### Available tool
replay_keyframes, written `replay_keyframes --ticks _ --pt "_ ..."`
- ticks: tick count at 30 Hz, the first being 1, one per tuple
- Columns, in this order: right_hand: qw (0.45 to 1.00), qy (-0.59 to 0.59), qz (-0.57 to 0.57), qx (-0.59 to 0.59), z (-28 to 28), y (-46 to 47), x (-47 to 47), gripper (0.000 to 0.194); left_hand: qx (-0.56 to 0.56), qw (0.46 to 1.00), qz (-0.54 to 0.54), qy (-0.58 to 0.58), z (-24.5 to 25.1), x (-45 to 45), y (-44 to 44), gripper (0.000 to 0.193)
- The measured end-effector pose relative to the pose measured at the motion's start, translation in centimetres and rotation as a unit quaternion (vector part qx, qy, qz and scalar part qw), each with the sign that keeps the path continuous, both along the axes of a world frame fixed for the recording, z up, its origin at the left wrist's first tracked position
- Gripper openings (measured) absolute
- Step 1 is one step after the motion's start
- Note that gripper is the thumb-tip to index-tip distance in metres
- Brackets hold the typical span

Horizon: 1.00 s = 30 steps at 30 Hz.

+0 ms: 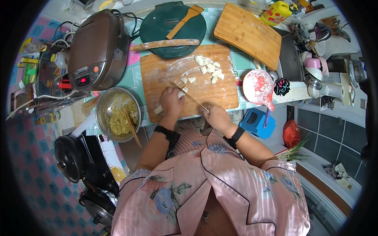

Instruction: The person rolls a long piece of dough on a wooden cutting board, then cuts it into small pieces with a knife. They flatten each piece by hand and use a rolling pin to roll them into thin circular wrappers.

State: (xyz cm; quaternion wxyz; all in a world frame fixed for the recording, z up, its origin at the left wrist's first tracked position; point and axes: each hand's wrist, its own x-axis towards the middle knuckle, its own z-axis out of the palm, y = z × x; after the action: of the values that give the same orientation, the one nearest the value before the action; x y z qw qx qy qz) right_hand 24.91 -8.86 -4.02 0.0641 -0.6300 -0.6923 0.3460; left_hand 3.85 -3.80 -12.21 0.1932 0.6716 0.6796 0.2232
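A floured wooden cutting board [165, 70] lies before me. My right hand [218, 118] grips the handle of a knife [191, 98], whose blade slants up and left across the board. Bent over a roll of white dough [158, 110], my left hand [172, 101] presses it down and hides most of it; one end shows left of the hand. A piece of dough [181, 93] sits at the blade, by my left fingertips. Two cut pieces [187, 80] lie just beyond, and several more dough pieces [210, 67] are gathered at the board's upper right.
A metal bowl [100, 101] of yellowish filling with chopsticks stands left, below a brown rice cooker [91, 50]. A rolling pin [165, 44] and wooden spatula [184, 22] rest on a green appliance [150, 23]. At right are a second board [248, 32] and a floury red-handled container [258, 85].
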Motion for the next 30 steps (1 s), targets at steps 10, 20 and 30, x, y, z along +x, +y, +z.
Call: replay_keyframes --ticks 10,20,30 --pt "1.000 -0.018 -0.023 -0.001 -3.9 2.5 -2.4 0.042 0.050 0.998 -0.019 0.028 0.2 0.0 -0.2 0.027" --pt "1.000 0.000 0.026 0.012 0.6 0.1 -1.2 0.037 -0.029 0.999 0.039 0.024 -1.0 -2.5 0.4 0.019" --pt "0.999 -0.035 0.013 0.001 -1.2 0.5 -2.0 0.035 -0.057 0.996 0.046 0.051 -0.3 -2.4 1.2 0.020"
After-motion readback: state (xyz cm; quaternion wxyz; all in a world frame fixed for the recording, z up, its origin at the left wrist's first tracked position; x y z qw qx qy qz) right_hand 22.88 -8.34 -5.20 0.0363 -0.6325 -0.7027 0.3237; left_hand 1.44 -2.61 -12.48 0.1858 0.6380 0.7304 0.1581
